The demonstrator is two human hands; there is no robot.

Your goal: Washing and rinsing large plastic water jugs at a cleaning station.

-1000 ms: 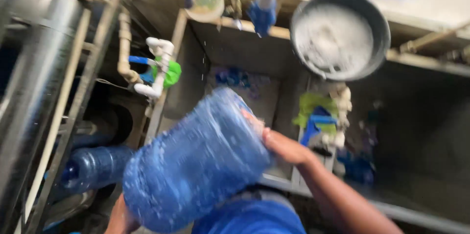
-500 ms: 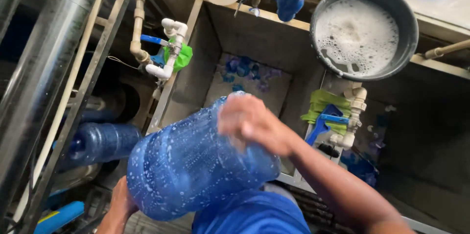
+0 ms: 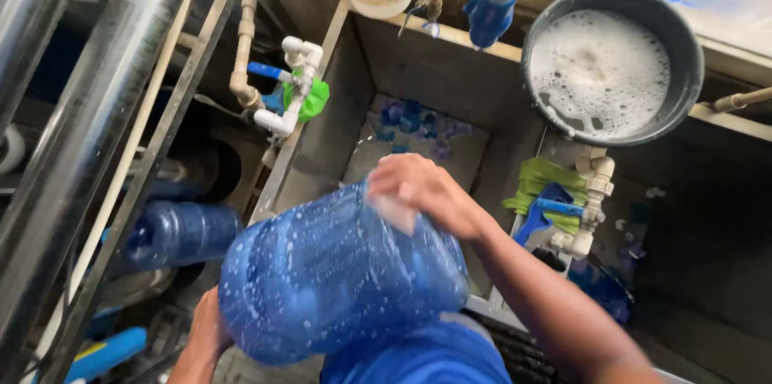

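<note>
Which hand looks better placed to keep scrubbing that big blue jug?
Probably the right hand: it lies on top of the soapy blue jug. The left hand is underneath at the end, propping it up.

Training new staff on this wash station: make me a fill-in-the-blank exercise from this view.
1. The right hand presses on top of a large ____ water jug.
2. The left hand supports the jug from ____.
3. The round dark basin holds ____ water.
4. A ____ cloth hangs by the white pipe valve.

Missing words: blue; below; foamy; green
</note>
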